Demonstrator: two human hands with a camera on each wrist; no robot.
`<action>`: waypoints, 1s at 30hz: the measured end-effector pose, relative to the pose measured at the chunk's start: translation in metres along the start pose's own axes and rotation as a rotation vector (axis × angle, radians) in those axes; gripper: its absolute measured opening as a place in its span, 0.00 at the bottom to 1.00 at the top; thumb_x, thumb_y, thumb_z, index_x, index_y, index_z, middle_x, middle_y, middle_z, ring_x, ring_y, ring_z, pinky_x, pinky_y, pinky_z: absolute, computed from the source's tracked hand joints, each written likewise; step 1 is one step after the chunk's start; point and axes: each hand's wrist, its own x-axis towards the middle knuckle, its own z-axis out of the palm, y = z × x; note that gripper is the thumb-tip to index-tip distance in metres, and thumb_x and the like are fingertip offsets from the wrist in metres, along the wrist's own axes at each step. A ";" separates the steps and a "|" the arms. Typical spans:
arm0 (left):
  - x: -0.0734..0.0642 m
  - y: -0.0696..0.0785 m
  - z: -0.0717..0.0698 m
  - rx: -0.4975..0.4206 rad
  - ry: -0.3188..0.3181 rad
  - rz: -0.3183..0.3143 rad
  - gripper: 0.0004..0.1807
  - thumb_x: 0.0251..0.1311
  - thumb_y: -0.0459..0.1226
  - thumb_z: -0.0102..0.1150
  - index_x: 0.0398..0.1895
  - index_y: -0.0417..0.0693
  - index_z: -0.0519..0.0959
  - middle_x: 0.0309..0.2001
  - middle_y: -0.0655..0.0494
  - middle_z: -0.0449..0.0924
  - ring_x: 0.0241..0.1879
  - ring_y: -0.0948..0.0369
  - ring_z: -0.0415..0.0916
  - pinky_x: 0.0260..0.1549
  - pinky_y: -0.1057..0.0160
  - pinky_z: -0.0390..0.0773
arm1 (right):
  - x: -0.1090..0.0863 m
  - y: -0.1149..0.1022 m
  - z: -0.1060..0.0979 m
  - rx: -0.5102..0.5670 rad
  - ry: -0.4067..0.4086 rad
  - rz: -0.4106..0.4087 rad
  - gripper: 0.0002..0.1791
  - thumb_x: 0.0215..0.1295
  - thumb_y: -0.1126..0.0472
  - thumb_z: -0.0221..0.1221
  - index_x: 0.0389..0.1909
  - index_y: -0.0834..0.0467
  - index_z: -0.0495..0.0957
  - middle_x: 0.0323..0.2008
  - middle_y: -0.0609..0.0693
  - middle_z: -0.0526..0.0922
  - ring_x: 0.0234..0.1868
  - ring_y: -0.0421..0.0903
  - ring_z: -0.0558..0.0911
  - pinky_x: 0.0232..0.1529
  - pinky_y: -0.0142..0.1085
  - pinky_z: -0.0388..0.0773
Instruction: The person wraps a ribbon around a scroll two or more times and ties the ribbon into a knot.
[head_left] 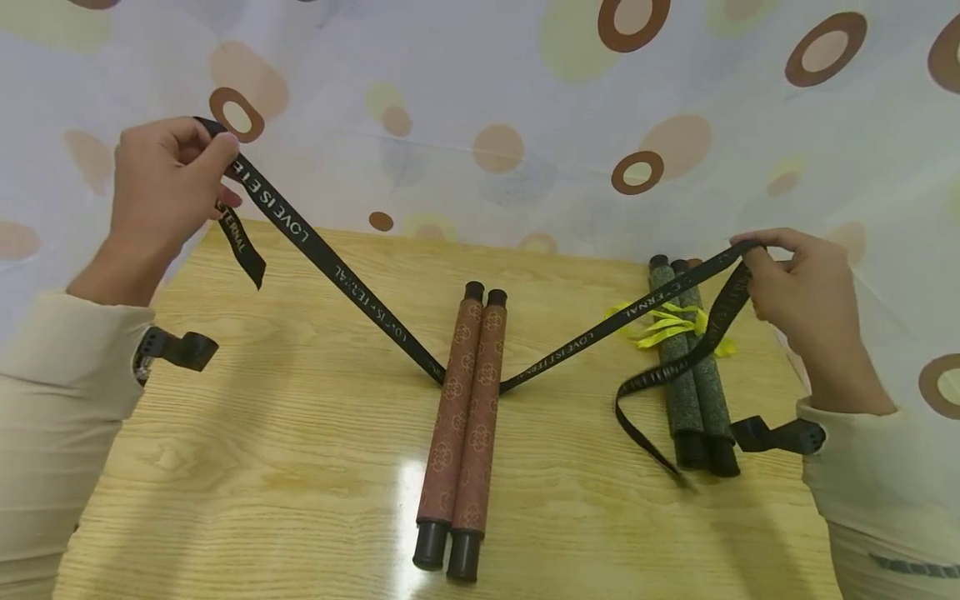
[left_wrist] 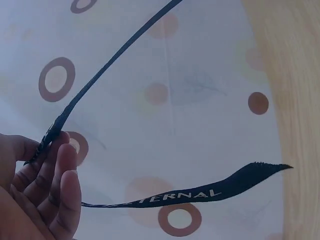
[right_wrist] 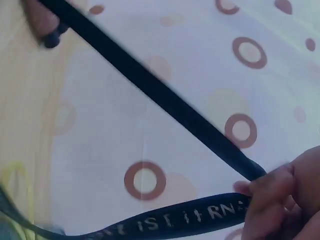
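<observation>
Two reddish-brown patterned scrolls [head_left: 468, 417] with dark end knobs lie side by side on the table. A black ribbon [head_left: 330, 262] with pale lettering passes beneath them and rises to both sides in a V. At the upper left, my left hand [head_left: 168, 171] pinches it between thumb and fingers, a short tail hanging below; that lettered tail also shows in the left wrist view. On the right, my right hand [head_left: 813, 292] pinches the other side, and its longer tail droops in a curve toward the table. The ribbon's part under the scrolls is hidden.
Green-grey scrolls [head_left: 686, 383] tied with a yellow ribbon [head_left: 667, 325] lie at the right, partly behind the black tail. Behind the wooden table [head_left: 300, 467] hangs a pale cloth [head_left: 450, 100] printed with circles. A black wrist camera sits on each sleeve.
</observation>
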 end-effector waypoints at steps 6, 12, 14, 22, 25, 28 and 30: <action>0.001 0.026 0.010 -0.068 -0.001 0.074 0.10 0.70 0.45 0.56 0.30 0.56 0.79 0.24 0.76 0.80 0.17 0.75 0.78 0.15 0.76 0.72 | 0.012 -0.024 0.016 0.346 0.047 -0.149 0.16 0.73 0.64 0.49 0.56 0.52 0.78 0.39 0.30 0.82 0.37 0.29 0.83 0.36 0.21 0.80; 0.005 0.052 0.031 -0.025 -0.009 0.230 0.06 0.71 0.43 0.55 0.34 0.57 0.79 0.27 0.79 0.79 0.19 0.76 0.77 0.17 0.77 0.71 | 0.026 -0.059 0.032 0.733 0.102 -0.279 0.15 0.67 0.71 0.58 0.53 0.58 0.78 0.43 0.43 0.82 0.43 0.37 0.84 0.46 0.23 0.79; 0.006 0.060 0.036 0.000 -0.018 0.262 0.07 0.72 0.43 0.54 0.35 0.55 0.79 0.28 0.79 0.79 0.20 0.75 0.77 0.18 0.76 0.71 | 0.031 -0.073 0.032 0.953 0.048 -0.271 0.15 0.65 0.72 0.60 0.52 0.60 0.76 0.41 0.51 0.82 0.40 0.43 0.85 0.45 0.27 0.82; 0.006 0.089 0.054 0.022 -0.099 0.340 0.11 0.74 0.42 0.51 0.46 0.47 0.79 0.32 0.72 0.80 0.26 0.71 0.78 0.28 0.73 0.75 | 0.050 -0.124 0.020 1.150 -0.224 -0.120 0.22 0.71 0.72 0.54 0.63 0.56 0.65 0.47 0.55 0.83 0.26 0.48 0.85 0.30 0.32 0.82; 0.006 0.101 0.064 0.009 -0.142 0.386 0.10 0.74 0.41 0.51 0.48 0.46 0.77 0.35 0.63 0.84 0.28 0.68 0.79 0.32 0.70 0.75 | 0.053 -0.143 0.020 0.993 -0.226 -0.214 0.21 0.70 0.73 0.54 0.61 0.57 0.68 0.48 0.53 0.82 0.22 0.47 0.85 0.20 0.31 0.77; 0.006 0.113 0.074 -0.006 -0.174 0.453 0.10 0.73 0.39 0.52 0.52 0.46 0.77 0.38 0.52 0.88 0.30 0.67 0.80 0.36 0.69 0.73 | 0.051 -0.161 0.022 0.727 -0.222 -0.364 0.22 0.69 0.71 0.55 0.62 0.57 0.70 0.49 0.50 0.81 0.20 0.44 0.85 0.17 0.30 0.76; 0.005 0.121 0.081 -0.007 -0.190 0.509 0.14 0.73 0.38 0.52 0.58 0.48 0.76 0.41 0.47 0.88 0.34 0.67 0.83 0.39 0.71 0.76 | 0.048 -0.173 0.024 0.554 -0.247 -0.461 0.22 0.70 0.68 0.56 0.64 0.57 0.71 0.52 0.50 0.80 0.21 0.42 0.85 0.17 0.29 0.75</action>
